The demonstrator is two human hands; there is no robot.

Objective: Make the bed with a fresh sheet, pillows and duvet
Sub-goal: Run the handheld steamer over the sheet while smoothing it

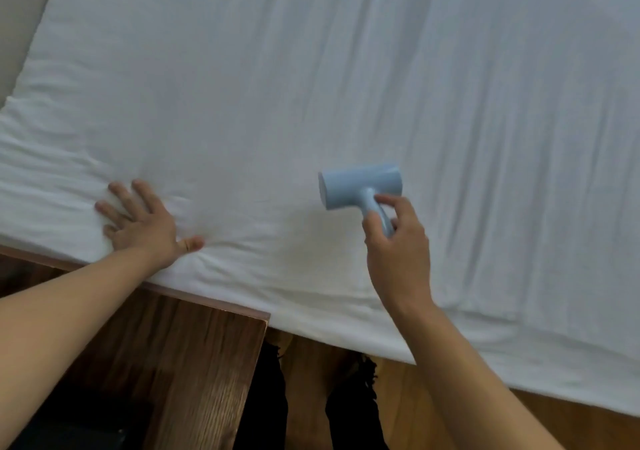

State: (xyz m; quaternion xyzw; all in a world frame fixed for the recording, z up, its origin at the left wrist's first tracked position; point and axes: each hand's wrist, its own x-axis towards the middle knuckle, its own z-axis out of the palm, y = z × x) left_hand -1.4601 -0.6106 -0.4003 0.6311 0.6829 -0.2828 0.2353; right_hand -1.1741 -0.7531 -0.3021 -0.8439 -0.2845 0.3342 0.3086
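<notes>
A white sheet [311, 85] covers the mattress and fills most of the view, with long creases on the right and bunched wrinkles at the left edge. My left hand [145, 222] lies flat on the sheet near the bed's near edge, fingers spread. My right hand [394, 245] grips the handle of a light blue T-shaped roller tool [360, 188], whose cylindrical head is at the sheet, slightly right of centre. No pillows or duvet are in view.
A dark wooden bedside surface [194, 356] sits at the lower left against the bed. Wooden floor [588, 425] shows below the bed edge. My legs in black trousers [263, 397] stand between them. A beige wall [20, 9] is at upper left.
</notes>
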